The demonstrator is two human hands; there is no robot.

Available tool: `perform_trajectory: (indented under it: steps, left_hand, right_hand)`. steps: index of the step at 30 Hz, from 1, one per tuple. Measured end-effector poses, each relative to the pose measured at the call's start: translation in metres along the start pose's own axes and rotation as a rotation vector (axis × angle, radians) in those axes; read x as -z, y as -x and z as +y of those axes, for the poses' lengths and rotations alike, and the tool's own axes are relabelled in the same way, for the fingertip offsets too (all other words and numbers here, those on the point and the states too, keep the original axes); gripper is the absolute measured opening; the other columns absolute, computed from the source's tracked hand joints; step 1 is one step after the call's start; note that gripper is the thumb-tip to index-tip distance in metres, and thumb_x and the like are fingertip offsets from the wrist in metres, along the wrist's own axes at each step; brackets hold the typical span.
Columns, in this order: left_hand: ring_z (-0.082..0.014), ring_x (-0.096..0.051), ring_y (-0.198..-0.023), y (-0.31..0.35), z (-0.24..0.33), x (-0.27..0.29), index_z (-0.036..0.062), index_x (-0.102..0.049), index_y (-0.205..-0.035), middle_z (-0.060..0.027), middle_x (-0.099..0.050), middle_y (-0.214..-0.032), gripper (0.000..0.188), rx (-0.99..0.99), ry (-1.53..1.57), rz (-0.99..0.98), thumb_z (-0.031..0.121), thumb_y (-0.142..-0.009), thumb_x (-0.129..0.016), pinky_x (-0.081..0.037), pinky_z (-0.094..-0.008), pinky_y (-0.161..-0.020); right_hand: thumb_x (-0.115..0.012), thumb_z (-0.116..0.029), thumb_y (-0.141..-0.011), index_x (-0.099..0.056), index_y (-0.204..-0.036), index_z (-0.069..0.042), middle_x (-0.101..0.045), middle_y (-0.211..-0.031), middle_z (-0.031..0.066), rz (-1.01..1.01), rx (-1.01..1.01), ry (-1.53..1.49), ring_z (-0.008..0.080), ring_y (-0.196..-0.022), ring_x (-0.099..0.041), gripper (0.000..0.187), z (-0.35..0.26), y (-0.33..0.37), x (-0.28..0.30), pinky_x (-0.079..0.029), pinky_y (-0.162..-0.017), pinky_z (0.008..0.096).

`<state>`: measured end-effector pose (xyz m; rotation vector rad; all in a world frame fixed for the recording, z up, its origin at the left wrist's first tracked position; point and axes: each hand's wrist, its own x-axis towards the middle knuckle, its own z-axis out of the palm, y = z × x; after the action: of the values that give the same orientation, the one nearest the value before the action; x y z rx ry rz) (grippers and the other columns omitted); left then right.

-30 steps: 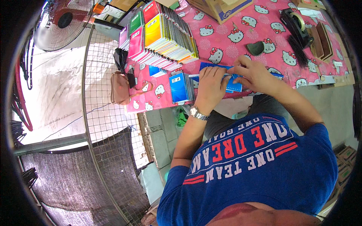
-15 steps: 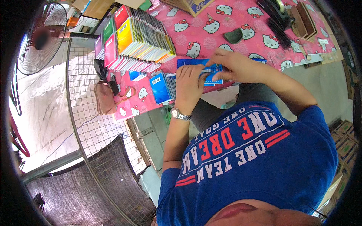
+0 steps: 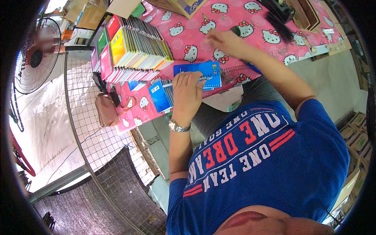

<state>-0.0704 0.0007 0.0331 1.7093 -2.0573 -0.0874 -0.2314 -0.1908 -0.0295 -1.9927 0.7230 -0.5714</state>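
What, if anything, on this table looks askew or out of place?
Little stands out. The blue notebook under the left hand lies tilted and juts past the edge of the pink table; the colourful notebook stack is fanned out.

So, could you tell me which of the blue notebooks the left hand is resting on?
The left hand rests on the larger blue notebook lying flat by the table edge, not the smaller blue one to its left.

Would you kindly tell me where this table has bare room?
Free: pink patterned cloth between the cardboard box and black spiral combs. Crowded: the colourful notebook row and blue notebook under the left hand.
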Motion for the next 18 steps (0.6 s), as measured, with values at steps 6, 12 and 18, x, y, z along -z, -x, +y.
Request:
perform_trajectory:
  steps: [6,12,18]
  left_hand:
    - [-0.0344,-0.049,-0.12,0.004,0.001,-0.007,0.0071,-0.061,-0.104,-0.0115,-0.062,-0.11,0.025,0.014,-0.316,0.084,0.028,-0.089,-0.062,-0.03,-0.0477,-0.107]
    - [-0.0318,-0.051,-0.104,0.011,-0.011,-0.014,0.0062,-0.063,-0.098,-0.0104,-0.059,-0.102,0.032,0.162,-0.191,0.138,0.027,-0.077,-0.076,-0.037,-0.0447,-0.092]
    - [-0.0281,-0.05,-0.095,0.004,-0.005,-0.015,0.0103,-0.065,-0.094,-0.006,-0.056,-0.097,0.035,0.128,-0.14,0.143,0.034,-0.072,-0.079,-0.035,-0.0434,-0.084]
  right_hand:
    - [-0.067,-0.04,-0.086,-0.056,-0.127,-0.011,-0.058,-0.127,0.0204,0.035,-0.291,0.908,0.0298,-0.124,-0.052,0.052,0.064,-0.011,-0.01,-0.044,-0.1,0.0396]
    - [-0.072,-0.028,-0.082,-0.056,-0.131,-0.008,-0.056,-0.13,0.0088,-0.633,0.135,-0.753,0.0209,-0.12,-0.05,0.055,-0.037,-0.011,0.015,-0.042,-0.095,0.0364]
    - [-0.071,-0.026,-0.081,-0.061,-0.121,-0.002,-0.056,-0.123,0.008,-0.81,0.187,-0.683,0.0184,-0.116,-0.05,0.048,-0.042,-0.008,0.023,-0.038,-0.098,0.0333]
